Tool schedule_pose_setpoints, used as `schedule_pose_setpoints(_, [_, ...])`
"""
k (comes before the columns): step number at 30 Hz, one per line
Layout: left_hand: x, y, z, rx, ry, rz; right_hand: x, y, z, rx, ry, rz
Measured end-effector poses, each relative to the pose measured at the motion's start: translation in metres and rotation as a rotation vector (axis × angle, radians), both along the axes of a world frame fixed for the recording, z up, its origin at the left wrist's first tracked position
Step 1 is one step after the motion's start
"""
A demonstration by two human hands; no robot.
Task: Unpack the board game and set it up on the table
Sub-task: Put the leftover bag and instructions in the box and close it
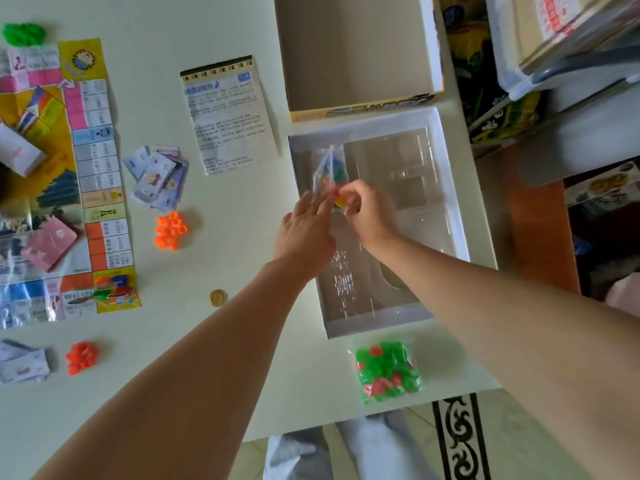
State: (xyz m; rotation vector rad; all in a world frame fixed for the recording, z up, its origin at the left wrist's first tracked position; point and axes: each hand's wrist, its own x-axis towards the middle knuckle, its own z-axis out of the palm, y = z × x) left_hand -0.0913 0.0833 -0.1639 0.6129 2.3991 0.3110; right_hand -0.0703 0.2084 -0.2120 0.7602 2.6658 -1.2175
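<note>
I'm at home, it seems: my white table stands on a tiled floor with a black scroll-patterned border, hemmed in by a clear storage bin of cartons and a printed bag.

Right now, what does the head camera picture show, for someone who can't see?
The right hand pinches a bag of coloured pieces over the box tray; the left hand touches it. The board and rules sheet lie left of the tray.

both arms stretched forward; left hand fingers nearly straight, right hand fingers curled, pinching.
</note>
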Motion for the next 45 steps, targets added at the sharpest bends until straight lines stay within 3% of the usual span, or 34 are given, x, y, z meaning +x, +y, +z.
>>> schedule_pose_setpoints(4, [0.0,0.007,-0.004,-0.089,0.0,-0.12,0.029,0.005,0.01,-0.07,0.113,-0.071])
schedule_pose_setpoints(11, [0.046,-0.01,0.019,0.108,0.198,0.159,0.121,0.013,0.052,-0.016,-0.072,-0.212])
schedule_pose_setpoints(16, [0.102,-0.039,0.021,0.061,-0.011,0.238,0.212,-0.01,0.056,0.046,-0.322,-0.293])
schedule_pose_setpoints(20, [0.137,-0.062,0.012,0.009,-0.176,0.216,0.255,-0.046,0.04,-0.071,-0.54,-0.382])
schedule_pose_setpoints(23, [0.142,-0.07,0.003,-0.022,-0.202,0.102,0.263,-0.065,0.027,-0.04,-0.584,-0.375])
schedule_pose_setpoints(28, [0.138,-0.071,-0.001,-0.007,-0.189,0.085,0.258,-0.062,0.015,-0.038,-0.665,-0.454])
schedule_pose_setpoints(32, [0.131,-0.073,-0.001,0.011,-0.208,0.067,0.26,-0.054,0.018,-0.124,-0.597,-0.373])
schedule_pose_setpoints(36, [0.122,-0.076,0.008,-0.012,-0.255,0.031,0.257,-0.035,0.048,-0.705,-0.551,-0.31])
schedule_pose_setpoints(38, [0.114,-0.077,0.015,-0.02,-0.267,0.049,0.244,-0.023,0.065,-0.865,-0.538,-0.229])
schedule_pose_setpoints(41, [0.101,-0.078,0.021,-0.016,-0.25,0.091,0.2,-0.007,0.082,-0.889,-0.414,-0.313])
schedule_pose_setpoints(45, [0.077,-0.075,0.025,0.04,-0.226,0.149,0.112,0.008,0.085,-0.722,-0.244,-0.436])
